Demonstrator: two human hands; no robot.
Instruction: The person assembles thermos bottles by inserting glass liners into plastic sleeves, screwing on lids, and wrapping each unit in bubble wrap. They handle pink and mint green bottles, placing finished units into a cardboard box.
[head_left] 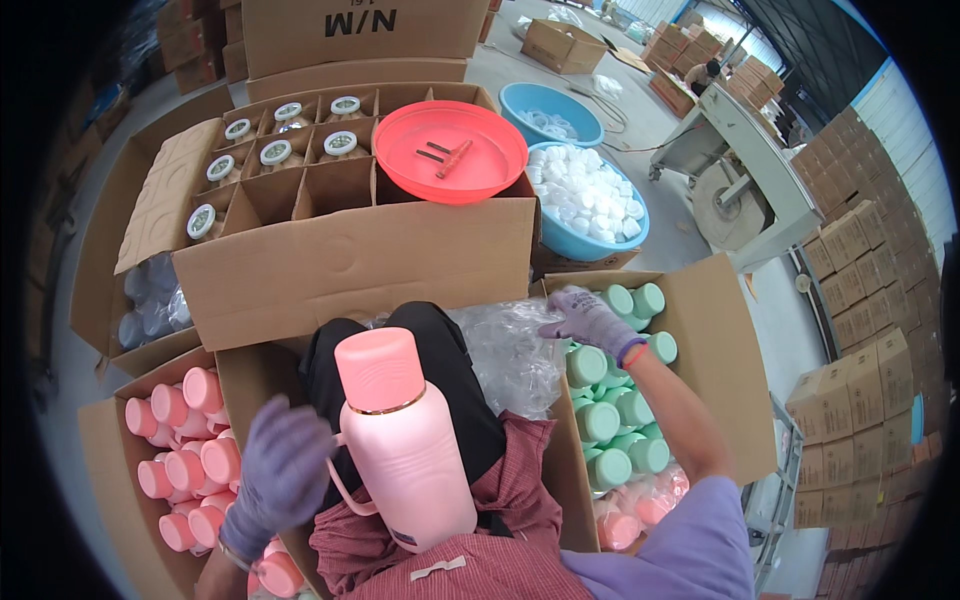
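Pink-lidded flasks (185, 468) lie at left; our left hand (285, 465) blurs beside the handle (345, 491) of the large pink flask (412, 455) on our lap (462, 400), and we cannot tell how open it is or if it grips. Farther right, our right hand (594, 324) hangs half open, nothing visibly held, between clear plastic (510, 345) and green-lidded flasks (598, 423). We seem to be fetching plastic; the next move likely calls for pinching one sheet.

Pink thermos jug (415, 470): smooth, softly glossy; collar ring (392, 409) shiny, gold, metallic-looking. Divided carton (360, 258): matt brown cardboard. Red basin (405, 150): smooth plastic. Gloves (598, 328): matt cloth.
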